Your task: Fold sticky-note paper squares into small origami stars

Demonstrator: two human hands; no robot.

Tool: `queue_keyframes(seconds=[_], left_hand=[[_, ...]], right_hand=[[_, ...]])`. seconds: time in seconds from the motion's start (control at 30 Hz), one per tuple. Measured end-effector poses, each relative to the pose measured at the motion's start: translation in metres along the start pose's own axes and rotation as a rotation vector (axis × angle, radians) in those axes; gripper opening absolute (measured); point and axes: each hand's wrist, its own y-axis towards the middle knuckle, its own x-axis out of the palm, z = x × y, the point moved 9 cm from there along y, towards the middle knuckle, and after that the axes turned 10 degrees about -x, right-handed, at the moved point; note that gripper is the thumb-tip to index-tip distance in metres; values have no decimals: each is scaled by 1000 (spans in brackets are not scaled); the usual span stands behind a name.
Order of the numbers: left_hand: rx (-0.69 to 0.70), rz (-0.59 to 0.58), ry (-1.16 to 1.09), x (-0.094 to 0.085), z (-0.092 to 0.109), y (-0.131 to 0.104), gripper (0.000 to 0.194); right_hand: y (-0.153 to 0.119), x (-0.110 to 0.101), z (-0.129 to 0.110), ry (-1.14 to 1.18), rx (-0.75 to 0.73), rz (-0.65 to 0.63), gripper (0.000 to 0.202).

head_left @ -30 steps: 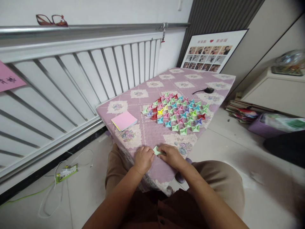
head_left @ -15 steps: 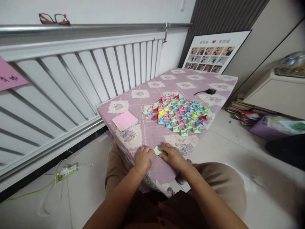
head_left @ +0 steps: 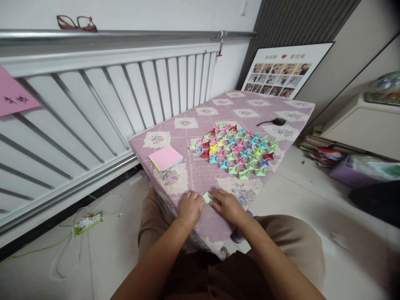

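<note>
From my end, L to R: pink sheet [head_left: 15, 98] w/ dark writing on the white radiator [head_left: 114, 96], glasses [head_left: 77, 25] on the pipe above, pwr strip [head_left: 89, 223] w/ cables on the floor. On the cloth-covered surface [head_left: 212, 229], a stack of sq. paper [head_left: 165, 157], pink on top, near the L edge. My L hand [head_left: 190, 208], fingers curled, grips the L end of a small green paper [head_left: 207, 197] at the near end; my R hand [head_left: 228, 205] pinches its R end. Beyond, multicolor folded pcs [head_left: 240, 160] in rows; farther R, a black item [head_left: 279, 121], then a photo board [head_left: 283, 68] behind.
</note>
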Motion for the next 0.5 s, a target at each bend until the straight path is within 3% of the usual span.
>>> queue_keyframes(seconds=[0.3,0.5], left_hand=[[-6,7,-32,0,-2,-1,16],[15,16,-76,0,-2,-1,13]], right_hand=[[3,1,-8,-114,-59,-26,11],[3,3,-21,-364,-110,-53,20]])
